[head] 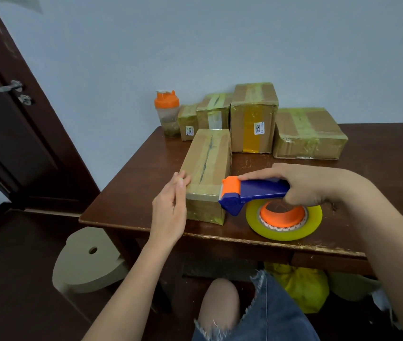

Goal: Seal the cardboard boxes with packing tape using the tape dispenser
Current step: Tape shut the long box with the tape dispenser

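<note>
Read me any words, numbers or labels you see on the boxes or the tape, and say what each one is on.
"25002": white sticker on the front of the tall box, printed sideways; its smaller print is too small to read.
"01300" or similar, digits uncertain: white sticker on the small box beside the shaker bottle.
Red pattern on the tape roll core: not readable.

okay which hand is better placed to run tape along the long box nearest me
Right. The right hand already grips the blue and orange tape dispenser, its blade end beside the long cardboard box; the left hand only steadies the box's near corner.
</note>
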`<state>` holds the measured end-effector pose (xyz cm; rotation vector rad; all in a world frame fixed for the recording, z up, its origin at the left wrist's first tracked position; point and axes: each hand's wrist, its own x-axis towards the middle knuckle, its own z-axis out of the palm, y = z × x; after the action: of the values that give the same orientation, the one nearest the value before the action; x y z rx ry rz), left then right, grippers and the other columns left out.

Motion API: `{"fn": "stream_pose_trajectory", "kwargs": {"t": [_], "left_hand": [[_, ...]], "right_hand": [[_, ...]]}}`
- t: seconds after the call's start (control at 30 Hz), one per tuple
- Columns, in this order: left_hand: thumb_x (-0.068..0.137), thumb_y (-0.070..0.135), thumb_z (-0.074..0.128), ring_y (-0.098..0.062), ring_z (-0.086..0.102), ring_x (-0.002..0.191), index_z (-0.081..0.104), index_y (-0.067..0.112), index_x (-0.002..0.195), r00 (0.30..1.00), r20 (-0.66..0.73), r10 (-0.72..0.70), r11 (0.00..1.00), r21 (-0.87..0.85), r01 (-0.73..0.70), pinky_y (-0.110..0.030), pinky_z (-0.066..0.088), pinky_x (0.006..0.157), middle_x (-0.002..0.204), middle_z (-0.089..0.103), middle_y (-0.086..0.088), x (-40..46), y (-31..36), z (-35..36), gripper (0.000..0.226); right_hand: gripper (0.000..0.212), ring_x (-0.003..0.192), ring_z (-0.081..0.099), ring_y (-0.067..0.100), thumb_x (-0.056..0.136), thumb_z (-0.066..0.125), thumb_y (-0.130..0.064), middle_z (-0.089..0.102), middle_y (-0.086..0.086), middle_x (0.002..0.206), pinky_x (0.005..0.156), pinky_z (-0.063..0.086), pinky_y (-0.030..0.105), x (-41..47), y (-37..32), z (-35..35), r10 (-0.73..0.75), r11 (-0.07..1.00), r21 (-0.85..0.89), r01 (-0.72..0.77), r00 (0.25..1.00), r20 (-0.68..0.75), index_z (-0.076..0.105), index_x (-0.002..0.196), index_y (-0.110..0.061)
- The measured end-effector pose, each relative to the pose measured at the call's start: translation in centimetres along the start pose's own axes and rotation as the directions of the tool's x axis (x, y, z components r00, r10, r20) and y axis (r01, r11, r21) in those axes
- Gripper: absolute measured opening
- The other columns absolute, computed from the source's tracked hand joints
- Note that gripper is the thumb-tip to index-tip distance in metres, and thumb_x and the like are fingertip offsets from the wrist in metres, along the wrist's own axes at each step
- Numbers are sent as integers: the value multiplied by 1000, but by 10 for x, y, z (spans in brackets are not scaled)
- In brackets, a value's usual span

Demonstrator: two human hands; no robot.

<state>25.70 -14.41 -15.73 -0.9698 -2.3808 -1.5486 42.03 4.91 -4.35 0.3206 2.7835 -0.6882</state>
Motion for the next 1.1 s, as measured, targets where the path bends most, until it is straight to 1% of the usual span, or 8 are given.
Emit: {"fn": "stream_pose_trajectory", "kwargs": {"t": [0.07, 0.2, 0.3, 0.57, 0.7, 0.87, 1.0, 1.1], "left_hand": [[97, 52, 28, 4, 39, 128, 65, 22, 125, 1000, -11, -2, 1000, 17, 2, -10, 34, 104, 141, 52, 11, 1, -3, 0, 55], [96, 52, 31, 7, 40, 122, 68, 19, 120, 1000, -26, 12, 1000, 27, -11, 7, 28, 91, 141, 53, 6, 8, -4, -4, 55], [97, 53, 30, 4, 40, 125, 69, 17, 121, 1000, 1, 26, 998, 62, -26, 2, 28, 93, 143, 52, 3, 17, -10, -11, 58], [96, 62, 15, -21, 38, 139, 60, 37, 130, 994, 65, -84, 944, 324, 58, -50, 36, 108, 156, 33, 12, 42, -16, -43, 62], [99, 56, 20, -13, 40, 138, 59, 27, 135, 997, 24, 67, 924, 376, -71, -34, 37, 109, 150, 44, 8, 21, -19, -45, 60], [102, 52, 16, -11, 34, 141, 59, 16, 133, 989, 79, 129, 872, 465, -151, -28, 9, 120, 143, 53, 0, 22, -21, -45, 65], [101, 49, 18, 1, 37, 135, 59, 19, 133, 973, 156, 172, 882, 416, -223, -19, 11, 118, 141, 55, 3, 19, -17, -38, 60], [100, 51, 17, -4, 47, 130, 63, 21, 128, 981, 136, 140, 885, 428, -185, -12, 15, 112, 134, 61, 5, 22, -16, -36, 62]], "right_hand": [[92, 91, 58, 26, 84, 46, 9, 48, -13, 100, 75, 51, 35, 0, 0, 0, -3, 1000, 6, 3, 1000, -1, 27, 127, -70], [90, 89, 57, 21, 85, 46, 9, 45, -15, 100, 69, 47, 27, 2, -2, 0, -4, 1000, 27, 4, 1000, -10, 28, 131, -66], [88, 86, 57, 21, 85, 46, 7, 45, -11, 99, 70, 48, 30, 7, -6, 1, -3, 1000, 27, 4, 1000, -29, 29, 135, -64], [82, 84, 53, 22, 89, 45, -3, 38, -3, 96, 66, 47, 28, 43, -30, 9, -33, 999, -46, 28, 995, -96, 23, 139, -64], [84, 84, 53, 23, 88, 44, -3, 39, -3, 97, 72, 49, 33, 46, -31, 9, -43, 997, -65, 37, 995, -93, 21, 139, -65], [83, 85, 51, 21, 88, 44, -4, 39, -2, 99, 75, 47, 33, 50, -28, 10, -48, 997, -68, 43, 996, -78, 21, 139, -65], [83, 85, 49, 19, 88, 46, -5, 39, -1, 99, 75, 45, 31, 52, -26, 9, -64, 996, -72, 58, 994, -87, 20, 136, -67], [84, 85, 51, 20, 88, 48, -7, 40, -1, 100, 78, 49, 34, 53, -26, 12, -61, 994, -92, 52, 994, -88, 18, 136, -68]]}}
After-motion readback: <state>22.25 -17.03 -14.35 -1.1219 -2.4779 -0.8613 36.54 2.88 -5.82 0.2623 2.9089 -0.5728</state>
